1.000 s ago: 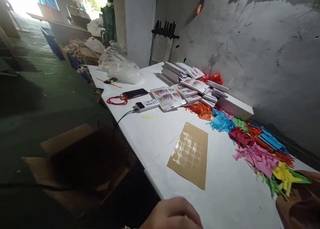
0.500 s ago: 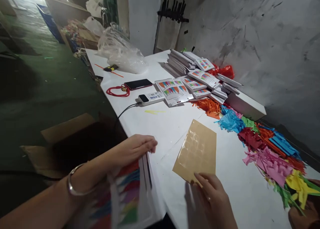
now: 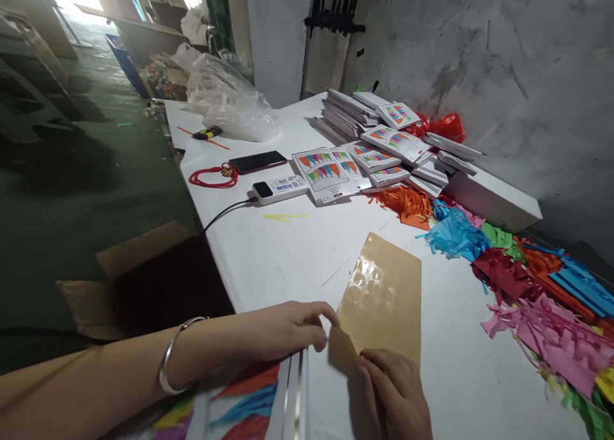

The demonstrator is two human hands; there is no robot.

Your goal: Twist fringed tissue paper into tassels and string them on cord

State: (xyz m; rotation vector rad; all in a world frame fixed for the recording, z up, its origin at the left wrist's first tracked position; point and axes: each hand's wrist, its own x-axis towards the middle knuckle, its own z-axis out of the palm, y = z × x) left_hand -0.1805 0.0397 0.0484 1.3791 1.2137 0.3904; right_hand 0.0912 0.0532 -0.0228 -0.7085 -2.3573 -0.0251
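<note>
A tan sheet (image 3: 396, 286) with clear round stickers on it lies on the white table. My right hand (image 3: 396, 389) pinches its lower edge, fingers closed. From the left, my left hand (image 3: 288, 331) reaches across with thumb and forefinger curved and apart. The forefinger's tip is at the sheet's left corner; whether it touches is hard to tell. Beneath my left wrist and forearm are printed packets (image 3: 247, 405) showing coloured tassel pictures, partly hidden by the arm.
Crumpled tissue tassels (image 3: 508, 277) run along the right side. Behind them are printed packets (image 3: 326, 171), a stack (image 3: 343, 117) and a white box (image 3: 494, 200). A phone (image 3: 259, 162), a white cabled device (image 3: 281, 188), a cutter (image 3: 207, 133) and plastic bags (image 3: 235, 101) lie farther back. An open carton (image 3: 144, 251) stands at left.
My left hand has moved right and down, from the packets' top edge to the sheet's corner. My right hand has closed on the sheet's lower edge. The view has shifted slightly.
</note>
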